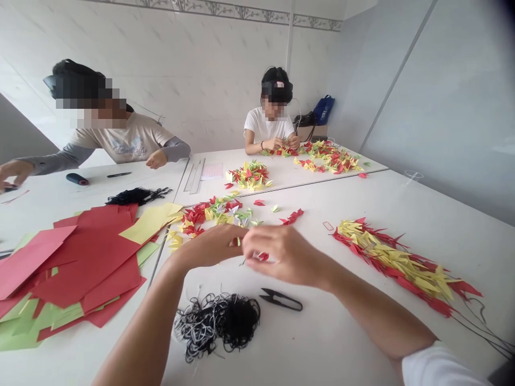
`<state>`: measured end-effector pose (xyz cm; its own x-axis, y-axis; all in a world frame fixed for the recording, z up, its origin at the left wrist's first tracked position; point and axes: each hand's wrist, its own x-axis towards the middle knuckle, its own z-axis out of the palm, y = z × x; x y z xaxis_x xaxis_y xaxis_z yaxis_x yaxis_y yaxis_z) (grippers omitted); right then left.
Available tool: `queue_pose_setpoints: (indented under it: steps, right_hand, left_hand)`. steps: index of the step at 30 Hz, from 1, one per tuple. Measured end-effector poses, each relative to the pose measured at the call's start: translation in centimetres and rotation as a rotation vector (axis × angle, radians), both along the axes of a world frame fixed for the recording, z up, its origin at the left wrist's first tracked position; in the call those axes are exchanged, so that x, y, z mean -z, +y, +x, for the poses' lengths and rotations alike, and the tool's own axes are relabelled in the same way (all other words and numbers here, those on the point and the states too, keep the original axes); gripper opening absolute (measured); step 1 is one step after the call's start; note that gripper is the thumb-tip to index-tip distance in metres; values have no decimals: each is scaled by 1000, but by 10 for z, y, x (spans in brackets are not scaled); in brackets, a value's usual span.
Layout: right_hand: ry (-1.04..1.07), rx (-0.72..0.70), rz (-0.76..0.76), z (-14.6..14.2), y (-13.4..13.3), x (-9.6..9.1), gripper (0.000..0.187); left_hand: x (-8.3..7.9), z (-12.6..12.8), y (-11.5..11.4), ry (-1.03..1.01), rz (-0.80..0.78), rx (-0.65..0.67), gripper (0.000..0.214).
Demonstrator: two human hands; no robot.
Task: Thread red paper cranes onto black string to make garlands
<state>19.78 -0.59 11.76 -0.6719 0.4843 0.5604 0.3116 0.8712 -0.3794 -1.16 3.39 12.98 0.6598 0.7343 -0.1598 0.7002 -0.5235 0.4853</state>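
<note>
My left hand (217,245) and my right hand (287,253) meet above the table, fingertips close together. The left fingers point right and are bent, their tips partly hidden behind the right hand. My right fingers are curled and slightly blurred. A red folded paper piece (263,257) shows in the gap under them; whether it is held I cannot tell. Below lie a tangle of black and white thread (217,324) and black thread snips (281,299). Beyond the hands is a pile of folded paper cranes (215,210) in red, yellow, green and white.
Strung red and yellow cranes (394,262) lie at right. Red, yellow and green paper sheets (92,252) spread at left, near black thread (137,196). Across the table, one person (129,134) reaches left; another (269,126) handles small pieces by more cranes (249,175).
</note>
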Motion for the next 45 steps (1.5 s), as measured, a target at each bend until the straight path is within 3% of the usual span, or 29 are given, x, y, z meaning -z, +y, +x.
queue_pose_setpoints:
  steps: [4,8,17,23,31,37,45]
  right_hand:
    - [-295,-103,64,-31,-11,33,9]
    - [-419,-135,67,-47,-18,56,5]
    - [-413,-123,225,-62,-30,75,14]
    - [-368,-192,278,-69,-35,95,15]
    - [-298,-209,360,-76,-37,122,21]
    - [-272,-238,398,-86,-36,140,22]
    - [-229,-214,430,-87,-38,138,27]
  left_hand:
    - [12,-2,9,82,-122,122,16]
    - [19,-2,15,117,-177,153,17]
    - [30,-9,21,70,-176,19,17]
    - [56,-13,34,150,-167,-68,17]
    - [87,3,41,107,-350,-149,8]
    - [92,-1,48,-9,-433,-152,14]
    - [95,-3,51,-41,-475,-161,15]
